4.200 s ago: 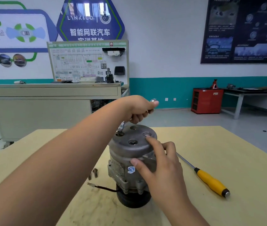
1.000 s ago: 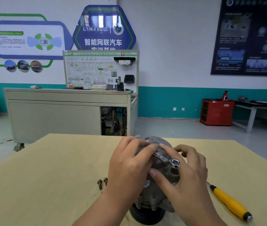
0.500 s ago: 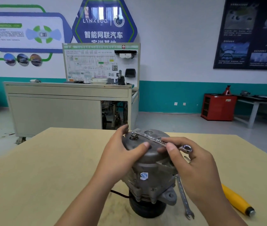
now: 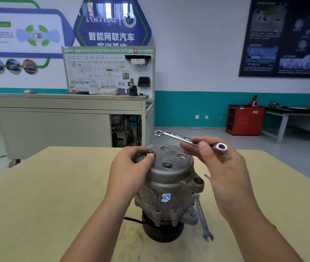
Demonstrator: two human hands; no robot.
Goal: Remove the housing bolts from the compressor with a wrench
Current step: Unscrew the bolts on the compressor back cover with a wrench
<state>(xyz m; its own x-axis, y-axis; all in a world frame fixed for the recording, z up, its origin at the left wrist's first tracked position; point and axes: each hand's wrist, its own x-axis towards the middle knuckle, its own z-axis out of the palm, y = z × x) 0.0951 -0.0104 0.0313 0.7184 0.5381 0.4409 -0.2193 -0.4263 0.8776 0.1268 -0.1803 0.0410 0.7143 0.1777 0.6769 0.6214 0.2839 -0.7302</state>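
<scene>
A grey metal compressor [image 4: 169, 188] stands upright on its black pulley in the middle of the wooden table [image 4: 37, 195]. My left hand [image 4: 131, 171] pinches a raised bolt [image 4: 149, 152] at the left of the round top cover. Another bolt [image 4: 167, 164] sits in the hole nearest me; two further holes look open. My right hand [image 4: 218, 167] holds a silver wrench [image 4: 180, 138] by its shaft, lifted clear above the cover, ring end pointing toward me.
A second wrench [image 4: 202, 218] lies on the table just right of the compressor, partly behind my right arm. A thin dark wire [image 4: 131, 219] runs out from the compressor's base on the left. A grey cabinet [image 4: 65, 121] stands beyond the table's far edge.
The wrench came off the left bolt and rose above the cover in my right hand. My left hand shifted from steadying the cover to pinching that bolt.
</scene>
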